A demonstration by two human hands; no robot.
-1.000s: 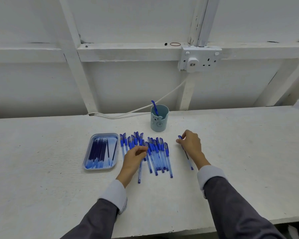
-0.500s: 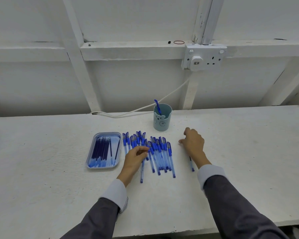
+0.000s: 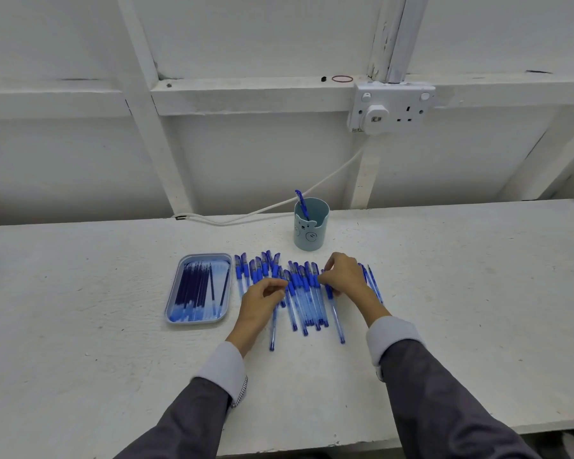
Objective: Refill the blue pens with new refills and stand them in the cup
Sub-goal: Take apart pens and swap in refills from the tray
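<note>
While over the pens (image 3: pixel 307 294), left hand (image 3: pixel 260 301), right hand (image 3: pixel 343 276): each grip tight on one.

a row of blue pens (image 3: pixel 307 293) lies flat on the white bench, side by side, caps toward the wall, clear barrels toward the person. a slanted pen (image 3: pixel 337 321) at the row's right edge is pinched near its cap by the right hand (image 3: pixel 343 278). a low pen (image 3: pixel 272 332) juts out beneath the left hand (image 3: pixel 262 301), whose fingers curl round it. dark blue refills (image 3: pixel 196 289) lie lengthwise in a shallow tray (image 3: pixel 199 321) just left of the row. behind the row, a pale blue cup (image 3: pixel 310 233) with a bear face stands upright, with one capped pen (image 3: pixel 301 203) leaning inside.
</note>
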